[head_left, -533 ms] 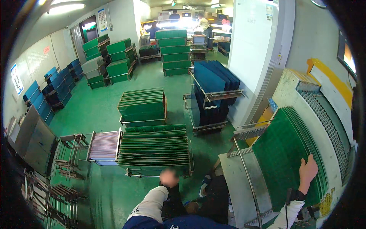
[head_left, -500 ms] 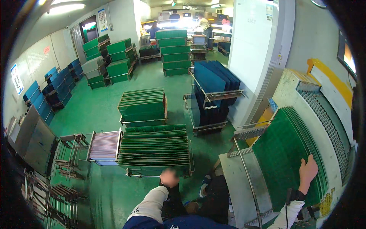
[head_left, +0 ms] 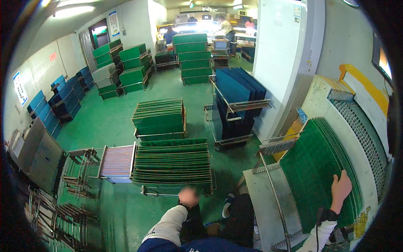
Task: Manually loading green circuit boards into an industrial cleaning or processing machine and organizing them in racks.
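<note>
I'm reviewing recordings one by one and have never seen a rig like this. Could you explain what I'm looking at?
There is no robot: these are a person's bare hands, seen from a wide fisheye camera on their head, looking down. That lens bends straight edges near the rim.

On the right, a bench carries a rack of upright green panels. The right hand is at those panels; whether it grips one is unclear. The left hand is blurred, near a floor rack of more panels, so its hold can't be told. Beyond stand blue panels.
</note>
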### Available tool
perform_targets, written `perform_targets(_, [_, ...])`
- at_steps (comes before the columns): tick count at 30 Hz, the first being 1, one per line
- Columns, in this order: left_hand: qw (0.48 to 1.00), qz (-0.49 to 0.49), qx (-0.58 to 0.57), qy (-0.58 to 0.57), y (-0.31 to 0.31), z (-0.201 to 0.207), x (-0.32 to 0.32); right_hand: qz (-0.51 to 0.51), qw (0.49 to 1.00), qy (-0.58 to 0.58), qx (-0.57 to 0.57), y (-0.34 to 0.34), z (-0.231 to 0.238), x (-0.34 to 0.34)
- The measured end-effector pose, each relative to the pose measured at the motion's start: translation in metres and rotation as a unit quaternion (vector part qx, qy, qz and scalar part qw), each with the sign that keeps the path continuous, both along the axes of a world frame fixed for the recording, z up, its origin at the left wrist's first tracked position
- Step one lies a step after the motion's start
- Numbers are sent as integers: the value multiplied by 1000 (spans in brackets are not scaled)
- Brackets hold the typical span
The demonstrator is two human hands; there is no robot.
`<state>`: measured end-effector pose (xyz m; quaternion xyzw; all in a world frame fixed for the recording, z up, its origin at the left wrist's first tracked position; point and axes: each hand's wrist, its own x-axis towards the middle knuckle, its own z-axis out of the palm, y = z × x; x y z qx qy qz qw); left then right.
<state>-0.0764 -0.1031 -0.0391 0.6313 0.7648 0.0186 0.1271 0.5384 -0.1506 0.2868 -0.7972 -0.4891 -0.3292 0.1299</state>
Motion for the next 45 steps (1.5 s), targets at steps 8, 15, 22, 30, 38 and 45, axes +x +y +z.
perform_targets(8, [1000, -2, 4, 0, 0, -1, 0, 5, 1000, 1, 8, 0, 2, -3])
perform_targets(15, [1000, 1, 18, -5, -1, -2, 0, -11, 1000, 9, -9, 0, 7, -10])
perform_targets(22, [1000, -2, 16, -8, 0, -2, 0, -7, 1000, 3, 3, 1, -4, 6])
perform_targets(30, [1000, -1, 3, -11, 0, 0, 1, -8, 1000, 8, 2, 1, -5, 8])
perform_targets(38, [1000, -6, 6, -5, -1, -1, -1, -18, 1000, 11, -5, 2, -5, 9])
perform_targets(45, [1000, -6, -2, -5, 1, 0, 0, -21, 999, 22, -12, 2, -7, 14])
